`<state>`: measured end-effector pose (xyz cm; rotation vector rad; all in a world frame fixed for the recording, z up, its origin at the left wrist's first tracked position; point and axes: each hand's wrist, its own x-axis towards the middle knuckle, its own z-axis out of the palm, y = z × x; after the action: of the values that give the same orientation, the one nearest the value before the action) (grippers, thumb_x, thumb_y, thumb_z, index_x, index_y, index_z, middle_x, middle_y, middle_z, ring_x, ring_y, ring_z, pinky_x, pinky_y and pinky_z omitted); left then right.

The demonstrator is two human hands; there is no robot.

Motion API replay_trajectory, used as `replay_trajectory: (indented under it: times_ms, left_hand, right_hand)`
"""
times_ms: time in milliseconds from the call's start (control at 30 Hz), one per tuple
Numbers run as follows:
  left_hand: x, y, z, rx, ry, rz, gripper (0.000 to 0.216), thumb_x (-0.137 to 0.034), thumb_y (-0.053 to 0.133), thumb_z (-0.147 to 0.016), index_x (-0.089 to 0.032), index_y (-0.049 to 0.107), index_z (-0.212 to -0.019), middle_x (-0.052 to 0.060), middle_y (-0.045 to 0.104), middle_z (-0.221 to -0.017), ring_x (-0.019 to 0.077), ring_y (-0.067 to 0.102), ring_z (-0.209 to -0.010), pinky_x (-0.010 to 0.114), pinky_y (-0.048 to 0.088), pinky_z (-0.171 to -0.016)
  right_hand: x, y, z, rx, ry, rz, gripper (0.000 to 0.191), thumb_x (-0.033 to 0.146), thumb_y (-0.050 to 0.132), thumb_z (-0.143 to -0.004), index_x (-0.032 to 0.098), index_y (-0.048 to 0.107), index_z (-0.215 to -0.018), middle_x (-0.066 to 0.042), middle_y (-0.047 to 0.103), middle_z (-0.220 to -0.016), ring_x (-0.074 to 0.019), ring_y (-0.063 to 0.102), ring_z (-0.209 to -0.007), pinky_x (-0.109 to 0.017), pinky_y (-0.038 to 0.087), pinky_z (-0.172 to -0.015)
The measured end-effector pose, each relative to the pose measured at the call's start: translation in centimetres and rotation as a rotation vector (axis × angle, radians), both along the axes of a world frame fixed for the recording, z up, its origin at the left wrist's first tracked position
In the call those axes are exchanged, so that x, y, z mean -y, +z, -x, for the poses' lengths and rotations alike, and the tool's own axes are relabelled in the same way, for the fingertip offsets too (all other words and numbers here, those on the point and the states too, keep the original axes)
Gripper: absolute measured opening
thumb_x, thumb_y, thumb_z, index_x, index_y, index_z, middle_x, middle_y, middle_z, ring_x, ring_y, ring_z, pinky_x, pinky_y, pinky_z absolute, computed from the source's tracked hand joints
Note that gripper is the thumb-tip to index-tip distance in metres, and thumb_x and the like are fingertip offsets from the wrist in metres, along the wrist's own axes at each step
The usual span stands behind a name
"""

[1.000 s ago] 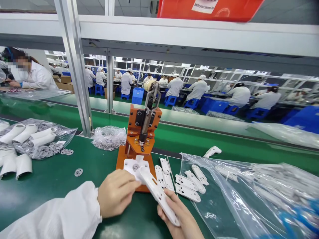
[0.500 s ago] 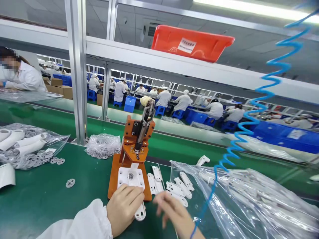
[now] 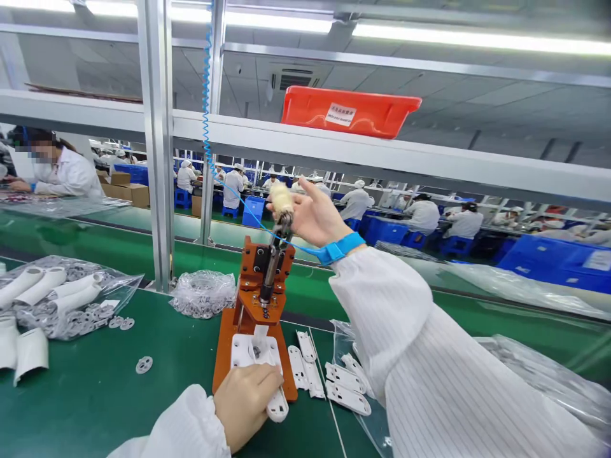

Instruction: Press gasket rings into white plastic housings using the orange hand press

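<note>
An orange toggle press (image 3: 249, 289) stands on the green bench, its lever upright with a cream-coloured handle (image 3: 280, 198) on top. My right hand (image 3: 317, 215) is raised at this handle, thumb apart and fingers stretched behind it, not wrapped round it. Under the plunger sits a white fixture block (image 3: 241, 351) with a small round metal piece (image 3: 256, 351) in its middle. My left hand (image 3: 251, 401) is closed on a long white plastic part (image 3: 277, 407) at the block's front edge. Its fingers hide much of that part.
Several white plastic parts (image 3: 347, 399) lie right of the press. Bags of discs (image 3: 203, 294) and white curved tubes (image 3: 79, 289) are at left, near a loose disc (image 3: 144, 364). A blue coiled cord (image 3: 207, 95) runs to my right wristband (image 3: 341, 248). A red bin (image 3: 348, 111) sits on the shelf.
My right hand has risen from beside the white parts to the press handle. The view has tilted up, and the blue cord now crosses behind the press. My left hand stays at the block.
</note>
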<state>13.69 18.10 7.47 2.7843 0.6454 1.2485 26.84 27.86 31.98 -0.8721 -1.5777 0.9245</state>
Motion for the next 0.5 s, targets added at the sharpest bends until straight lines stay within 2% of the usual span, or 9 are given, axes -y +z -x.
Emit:
replay_trajectory:
  times_ms: [67,133,200,233,267,367,433,500]
  left_hand:
    - [0.1,0.0,-0.1,-0.005,0.015,0.008,0.024,-0.006,0.034,-0.077,-0.016,0.052,-0.088,0.005,0.062,-0.073,0.0177,0.061,-0.064,0.026,0.05,-0.052]
    - [0.0,0.0,-0.1,0.0,0.03,0.013,0.022,-0.006,0.036,-0.077,-0.017,0.052,-0.088,0.005,0.062,-0.074,0.0166,0.061,-0.065,0.024,0.049,-0.054]
    - [-0.3,0.1,0.0,0.005,0.047,0.027,0.02,-0.007,0.038,-0.076,-0.017,0.051,-0.088,0.004,0.062,-0.077,0.0158,0.061,-0.068,0.022,0.049,-0.055]
    - [-0.4,0.1,0.0,0.007,0.054,0.035,0.02,-0.008,0.039,-0.076,-0.018,0.051,-0.088,0.004,0.062,-0.078,0.0156,0.061,-0.068,0.022,0.049,-0.055]
    - [-0.5,0.1,0.0,0.012,0.06,0.043,0.019,-0.008,0.04,-0.076,-0.018,0.051,-0.088,0.004,0.062,-0.079,0.0154,0.061,-0.067,0.022,0.049,-0.055]
    - [-0.9,0.1,0.1,-0.014,0.058,0.046,0.017,-0.011,0.043,-0.076,-0.018,0.051,-0.089,0.002,0.063,-0.083,0.0153,0.061,-0.068,0.023,0.048,-0.054]
    - [-1.0,0.0,0.2,-0.074,0.057,0.028,0.015,-0.012,0.044,-0.078,-0.018,0.05,-0.09,0.002,0.062,-0.086,0.0151,0.061,-0.07,0.023,0.047,-0.053]
    - [-1.1,0.0,0.3,-0.136,0.061,-0.001,0.013,-0.015,0.045,-0.08,-0.019,0.05,-0.09,0.001,0.062,-0.089,0.0143,0.061,-0.07,0.023,0.045,-0.051]
  right_hand:
    - [2.1,1.0,0.7,-0.003,0.074,-0.121,0.029,0.043,0.048,-0.067,0.019,0.052,-0.083,0.0,0.055,-0.073,-0.0139,0.056,-0.064,-0.029,0.047,-0.061]
    - [4.8,0.9,1.5,0.065,0.145,-0.266,0.019,0.026,0.054,-0.063,0.021,0.055,-0.081,0.005,0.053,-0.066,-0.0105,0.052,-0.055,-0.025,0.044,-0.055]
    - [7.2,-0.5,2.1,0.233,0.173,-0.387,0.012,0.009,0.052,-0.061,0.018,0.059,-0.065,0.006,0.05,-0.052,-0.0091,0.046,-0.045,-0.022,0.037,-0.045]
    - [8.0,-1.5,2.2,0.367,0.143,-0.531,0.017,0.006,0.048,-0.062,0.017,0.06,-0.062,0.006,0.048,-0.048,-0.0087,0.044,-0.042,-0.022,0.034,-0.043]
    - [8.5,-2.6,2.3,0.37,0.077,-0.657,0.021,0.004,0.045,-0.064,0.017,0.061,-0.062,0.005,0.048,-0.048,-0.0094,0.043,-0.043,-0.023,0.033,-0.044]
    - [8.5,-5.6,2.6,0.185,-0.08,-0.81,0.025,0.004,0.044,-0.07,0.019,0.064,-0.072,0.002,0.047,-0.053,-0.0123,0.044,-0.048,-0.027,0.034,-0.047]
    - [7.8,-6.8,2.9,0.035,-0.114,-0.868,0.024,0.007,0.045,-0.07,0.02,0.065,-0.074,0.001,0.047,-0.053,-0.0136,0.044,-0.048,-0.029,0.035,-0.048]
    - [7.4,-7.7,3.2,0.002,-0.142,-0.957,0.024,0.007,0.045,-0.069,0.02,0.064,-0.074,0.001,0.047,-0.053,-0.0145,0.045,-0.048,-0.03,0.035,-0.048]
